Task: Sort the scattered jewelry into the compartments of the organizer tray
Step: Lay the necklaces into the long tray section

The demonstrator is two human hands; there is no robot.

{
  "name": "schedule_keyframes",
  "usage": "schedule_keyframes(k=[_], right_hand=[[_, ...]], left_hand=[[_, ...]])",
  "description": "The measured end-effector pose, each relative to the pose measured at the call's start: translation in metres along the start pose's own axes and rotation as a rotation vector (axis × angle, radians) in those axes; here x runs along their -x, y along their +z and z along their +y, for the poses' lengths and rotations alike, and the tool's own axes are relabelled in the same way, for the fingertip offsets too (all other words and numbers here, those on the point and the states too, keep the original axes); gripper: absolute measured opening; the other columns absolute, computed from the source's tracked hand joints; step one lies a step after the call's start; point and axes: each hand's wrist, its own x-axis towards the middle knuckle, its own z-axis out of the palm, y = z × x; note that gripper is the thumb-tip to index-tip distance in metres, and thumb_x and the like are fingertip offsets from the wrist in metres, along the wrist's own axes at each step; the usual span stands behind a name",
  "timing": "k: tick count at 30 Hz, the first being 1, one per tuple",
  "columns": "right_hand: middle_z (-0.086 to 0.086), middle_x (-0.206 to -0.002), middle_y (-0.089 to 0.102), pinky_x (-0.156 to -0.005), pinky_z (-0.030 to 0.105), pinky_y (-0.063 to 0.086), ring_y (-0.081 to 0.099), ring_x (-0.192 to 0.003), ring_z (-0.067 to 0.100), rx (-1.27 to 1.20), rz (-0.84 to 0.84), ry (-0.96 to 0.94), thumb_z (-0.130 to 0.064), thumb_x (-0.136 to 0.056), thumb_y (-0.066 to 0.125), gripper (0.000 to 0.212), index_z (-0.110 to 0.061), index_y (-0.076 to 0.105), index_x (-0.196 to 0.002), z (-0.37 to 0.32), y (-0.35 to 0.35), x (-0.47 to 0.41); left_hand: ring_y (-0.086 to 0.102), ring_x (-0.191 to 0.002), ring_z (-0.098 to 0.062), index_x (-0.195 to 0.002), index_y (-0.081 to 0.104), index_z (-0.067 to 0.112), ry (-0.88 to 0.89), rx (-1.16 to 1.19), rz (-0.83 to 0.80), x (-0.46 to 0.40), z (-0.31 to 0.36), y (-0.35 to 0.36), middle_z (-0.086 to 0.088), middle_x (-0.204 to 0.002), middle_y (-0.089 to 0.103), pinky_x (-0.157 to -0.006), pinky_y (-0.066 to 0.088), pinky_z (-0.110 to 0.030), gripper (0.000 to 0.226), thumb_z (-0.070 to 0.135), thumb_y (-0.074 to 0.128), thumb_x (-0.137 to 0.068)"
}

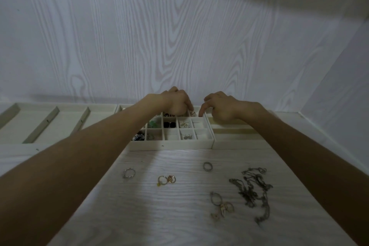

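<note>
The organizer tray (171, 144), a cream grid of small square compartments, sits at the far side of the table (179, 215) against the wall, and I have both hands over its back row. My left hand (175, 102) is curled, fingertips pinching a small glinting piece (192, 113) down at a back compartment near the tray's right end; I think it is a ring or earring, but it is too small and dim for me to be sure. My right hand (221, 109) hovers just beside it with the index finger pointing down at the tray's right edge and the other fingers loosely curled, holding nothing that I can see.

Several compartments are filled: dark studs (170, 125), a green piece (154, 124), silver earrings (185, 125) and a pair of small round ones (187, 136).

Loose on the table nearer me lie a silver ring (129, 172), two joined gold-toned rings (166, 180), a plain band (207, 166), a tangle of chains (253, 189) and a small cluster of hoops (220, 205).

A tray with long slots (46, 124) stands to the left, another tray (233, 132) touching the organizer's right side.
</note>
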Motion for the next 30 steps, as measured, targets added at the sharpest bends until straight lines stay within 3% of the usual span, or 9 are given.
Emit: schedule_keyframes(k=[5, 9, 12, 17, 19, 23, 27, 30], right_hand=[[0.011, -0.138, 0.046, -0.109, 0.043, 0.031, 0.038, -0.131, 0.026, -0.147, 0.122, -0.073, 0.004, -0.086, 0.042, 0.045, -0.025, 0.068, -0.11, 0.003, -0.002, 0.015], [0.005, -0.121, 0.058, -0.1, 0.031, 0.039, 0.051, -0.115, 0.018, -0.343, 0.19, -0.152, 0.002, -0.088, 0.05, 0.037, -0.023, 0.069, -0.106, -0.004, 0.005, 0.052], [-0.004, -0.114, 0.058, -0.092, 0.021, 0.036, 0.051, -0.107, 0.008, -0.506, 0.224, -0.175, -0.007, -0.093, 0.053, 0.026, -0.025, 0.069, -0.104, -0.023, 0.012, 0.089], [-0.007, -0.112, 0.064, -0.092, 0.024, 0.043, 0.056, -0.107, 0.008, -0.573, 0.315, -0.225, -0.01, -0.092, 0.056, 0.024, -0.025, 0.07, -0.103, -0.057, 0.036, 0.111], [-0.007, -0.116, 0.063, -0.092, 0.021, 0.041, 0.055, -0.11, 0.006, -0.655, 0.324, -0.213, -0.01, -0.092, 0.055, 0.024, -0.027, 0.07, -0.102, -0.071, 0.045, 0.111], [-0.009, -0.108, 0.064, -0.096, 0.028, 0.041, 0.057, -0.104, 0.007, -0.702, 0.399, -0.197, -0.009, -0.092, 0.054, 0.025, -0.024, 0.07, -0.104, -0.099, 0.061, 0.104], [-0.013, -0.101, 0.064, -0.09, 0.025, 0.036, 0.048, -0.089, -0.007, -0.597, 0.509, -0.19, -0.01, -0.092, 0.054, 0.024, -0.022, 0.07, -0.104, -0.112, 0.078, 0.099], [-0.007, -0.103, 0.067, -0.085, 0.026, 0.036, 0.046, -0.096, 0.006, -0.516, 0.538, -0.199, -0.01, -0.092, 0.054, 0.025, -0.024, 0.071, -0.104, -0.116, 0.087, 0.099]], left_hand=[[0.029, -0.135, -0.025, -0.131, 0.056, 0.027, -0.003, 0.099, 0.048, 0.007, -0.005, -0.001, 0.001, -0.143, 0.046, -0.114, 0.022, -0.044, 0.037, 0.026, 0.047, -0.095], [0.031, -0.136, -0.027, -0.132, 0.054, 0.021, 0.026, 0.181, 0.155, 0.049, -0.005, -0.005, -0.003, -0.146, 0.043, -0.114, 0.022, -0.043, 0.039, 0.031, 0.047, -0.095], [0.035, -0.135, -0.025, -0.128, 0.058, 0.02, 0.041, 0.329, 0.326, 0.107, -0.004, 0.003, -0.004, -0.141, 0.047, -0.113, 0.025, -0.041, 0.036, 0.017, 0.052, -0.093], [0.052, -0.116, -0.023, -0.115, 0.066, 0.025, -0.063, 0.434, 0.57, 0.19, -0.02, 0.037, 0.001, -0.121, 0.061, -0.096, 0.044, -0.036, 0.038, 0.003, 0.057, -0.085], [0.054, -0.112, -0.019, -0.111, 0.068, 0.025, -0.121, 0.416, 0.629, 0.21, -0.023, 0.043, 0.004, -0.117, 0.063, -0.088, 0.042, -0.026, 0.033, 0.006, 0.059, -0.086], [0.056, -0.096, -0.006, -0.106, 0.068, 0.033, -0.24, 0.475, 0.736, 0.236, -0.02, 0.045, 0.017, -0.104, 0.062, -0.077, 0.043, -0.029, 0.023, 0.019, 0.058, -0.09], [0.054, -0.09, -0.006, -0.107, 0.068, 0.035, -0.196, 0.409, 0.61, 0.244, -0.016, 0.047, 0.018, -0.099, 0.06, -0.073, 0.042, -0.028, 0.023, 0.023, 0.062, -0.089], [0.052, -0.095, -0.006, -0.113, 0.065, 0.041, -0.134, 0.299, 0.415, 0.243, -0.017, 0.054, 0.017, -0.107, 0.062, -0.081, 0.047, -0.032, 0.029, 0.042, 0.066, -0.084]])
